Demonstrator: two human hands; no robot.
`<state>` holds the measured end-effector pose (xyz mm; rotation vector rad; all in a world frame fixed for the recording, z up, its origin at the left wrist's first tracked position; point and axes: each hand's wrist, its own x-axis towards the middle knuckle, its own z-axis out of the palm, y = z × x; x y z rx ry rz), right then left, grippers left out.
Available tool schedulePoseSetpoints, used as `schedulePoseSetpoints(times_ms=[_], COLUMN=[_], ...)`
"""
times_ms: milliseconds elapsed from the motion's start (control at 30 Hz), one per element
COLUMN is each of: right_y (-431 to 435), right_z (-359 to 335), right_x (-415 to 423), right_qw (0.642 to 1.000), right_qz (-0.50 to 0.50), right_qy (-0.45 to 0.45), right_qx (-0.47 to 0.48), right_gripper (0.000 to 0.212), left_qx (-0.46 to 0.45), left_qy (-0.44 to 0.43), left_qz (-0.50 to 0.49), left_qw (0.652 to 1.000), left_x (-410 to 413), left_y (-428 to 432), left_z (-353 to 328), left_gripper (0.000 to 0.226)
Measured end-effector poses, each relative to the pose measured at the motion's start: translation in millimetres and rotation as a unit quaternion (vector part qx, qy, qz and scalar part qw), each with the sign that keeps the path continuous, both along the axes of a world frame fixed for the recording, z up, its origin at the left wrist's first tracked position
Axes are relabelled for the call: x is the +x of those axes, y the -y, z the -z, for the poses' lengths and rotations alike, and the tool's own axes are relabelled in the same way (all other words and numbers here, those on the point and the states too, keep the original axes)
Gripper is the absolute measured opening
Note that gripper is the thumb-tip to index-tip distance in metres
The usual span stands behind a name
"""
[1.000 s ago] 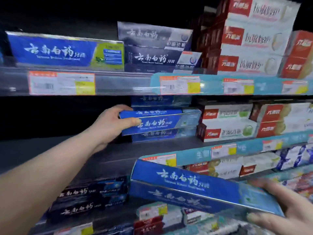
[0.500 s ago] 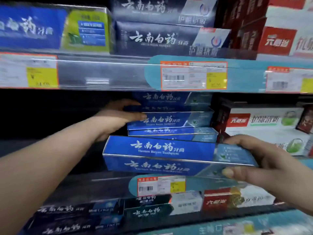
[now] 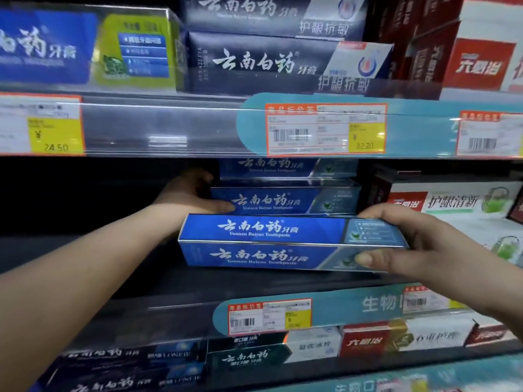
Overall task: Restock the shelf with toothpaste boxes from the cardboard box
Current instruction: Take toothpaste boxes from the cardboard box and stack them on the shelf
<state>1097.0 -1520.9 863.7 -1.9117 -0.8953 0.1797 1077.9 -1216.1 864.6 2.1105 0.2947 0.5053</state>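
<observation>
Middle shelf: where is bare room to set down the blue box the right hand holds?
Bare shelf lies left of the blue stack, past the left hand, and in front of it, below the held blue box. Right of the stack, white-and-red boxes crowd in.

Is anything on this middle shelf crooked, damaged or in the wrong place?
Nothing looks damaged. The stack of blue boxes is slightly uneven: its second box, which the left hand grips, juts left of the top one. The right hand holds another blue box in front, not yet shelved.
</observation>
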Motion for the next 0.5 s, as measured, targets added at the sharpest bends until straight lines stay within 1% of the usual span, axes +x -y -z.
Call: schedulePoseSetpoints(times_ms=[67, 133, 200, 233, 300, 400, 433, 500], right_y=[-1.9, -4.1, -5.5, -6.1, -6.6, -7.9, -8.4, -9.1], right_z=[-0.2, -0.8, -1.7, -2.4, -2.7, -0.6, -0.2, -0.4], right_x=[2.0, 3.8, 5.8, 6.5, 8.5, 13.6, 14.5, 16.4], right_qw=[1.0, 1.0, 1.0, 1.0, 0.999, 0.997, 0.996, 0.993], right_qz=[0.0, 0.003, 0.002, 0.005, 0.019, 0.029, 0.03, 0.037], right_qy=[-0.015, -0.016, -0.001, 0.0, -0.01, -0.009, -0.011, -0.007], right_qx=[-0.003, -0.011, -0.025, -0.03, -0.042, -0.073, -0.083, -0.111], right_gripper=[0.057, 0.061, 0.058, 0.05, 0.033, 0.025, 0.024, 0.025], left_qx=[-0.005, -0.024, -0.052, -0.053, -0.05, -0.071, -0.076, -0.08], left_qy=[0.001, -0.003, 0.0, 0.007, 0.024, 0.037, 0.037, 0.032], left_qz=[-0.004, -0.004, 0.005, 0.002, -0.016, -0.019, -0.014, -0.007], left_qw=[1.0, 1.0, 0.999, 0.999, 0.998, 0.997, 0.996, 0.996], left_x=[1.1, -1.3, -6.4, -9.8, -16.1, -24.2, -26.7, -31.1], left_y=[0.9, -0.9, -6.1, -8.2, -11.5, -12.7, -12.1, -10.6], left_z=[1.5, 3.1, 5.3, 5.5, 4.9, 4.4, 4.8, 5.3], left_gripper=[0.071, 0.068, 0.073, 0.069, 0.047, 0.023, 0.019, 0.019])
